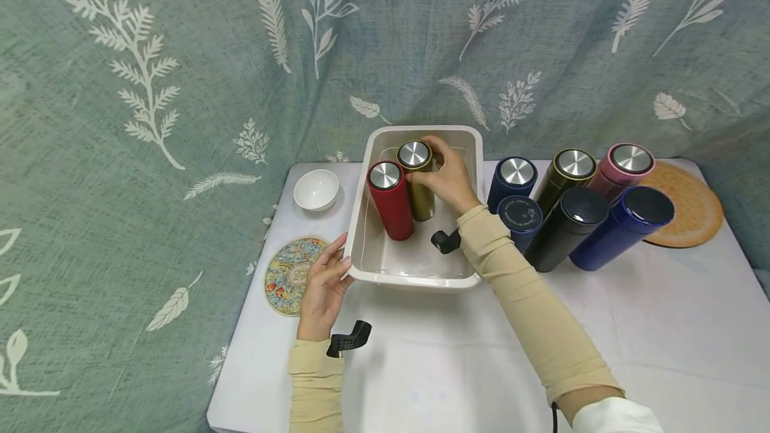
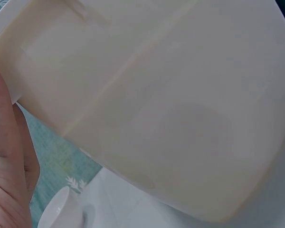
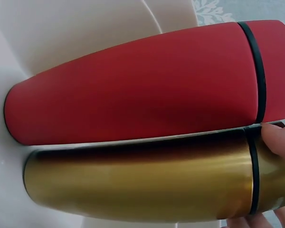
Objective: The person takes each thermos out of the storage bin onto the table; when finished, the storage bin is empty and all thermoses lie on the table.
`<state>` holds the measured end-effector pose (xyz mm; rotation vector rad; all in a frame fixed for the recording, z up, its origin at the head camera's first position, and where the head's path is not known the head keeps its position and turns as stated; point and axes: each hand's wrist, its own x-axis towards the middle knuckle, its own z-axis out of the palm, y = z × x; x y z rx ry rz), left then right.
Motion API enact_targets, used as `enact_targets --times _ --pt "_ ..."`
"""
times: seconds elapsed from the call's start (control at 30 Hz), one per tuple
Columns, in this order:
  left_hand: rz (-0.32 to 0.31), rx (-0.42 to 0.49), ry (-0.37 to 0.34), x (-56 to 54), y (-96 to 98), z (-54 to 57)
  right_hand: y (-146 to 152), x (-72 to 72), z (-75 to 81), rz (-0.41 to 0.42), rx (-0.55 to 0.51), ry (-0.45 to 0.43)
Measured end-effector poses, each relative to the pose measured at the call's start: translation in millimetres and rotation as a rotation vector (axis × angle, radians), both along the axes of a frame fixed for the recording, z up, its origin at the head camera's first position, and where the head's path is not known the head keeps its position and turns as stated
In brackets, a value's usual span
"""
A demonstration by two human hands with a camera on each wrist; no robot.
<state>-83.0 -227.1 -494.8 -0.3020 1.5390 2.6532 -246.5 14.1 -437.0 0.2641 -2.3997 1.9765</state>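
Note:
A white plastic basin (image 1: 421,280) holds two upright thermos flasks. The red thermos (image 1: 394,209) stands on the left, and right beside it is the gold thermos (image 1: 423,196), both with silver lid tops. My right hand (image 1: 448,176) grips the gold thermos around its lid end; in the right wrist view the thumb and fingertips sit at the gold thermos (image 3: 147,183) cap, below the red thermos (image 3: 142,85). My left hand (image 1: 325,289) holds the basin's front left corner by its rim. The left wrist view shows the basin's outer wall (image 2: 147,104) close up.
Right of the basin stand several more thermoses, among them a navy one (image 1: 516,182), a black one (image 1: 565,232) and a pink one (image 1: 622,169). A round wooden board (image 1: 692,209) lies behind them. On the left are a white bowl (image 1: 316,190) and a patterned round mat (image 1: 289,276).

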Motion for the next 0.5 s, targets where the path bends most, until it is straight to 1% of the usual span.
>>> enact_targets --times 0.13,0.23,0.5 --pt "0.007 -0.006 -0.014 0.7 -0.4 1.5 -1 1.9 1.2 -0.007 -0.032 -0.038" --pt "0.008 -0.009 -0.017 1.0 -0.7 2.0 -2 4.2 2.8 -0.024 -0.033 -0.054" --pt "0.001 0.007 -0.003 0.6 -1.3 -0.2 1 11.4 6.1 -0.096 0.126 -0.008"
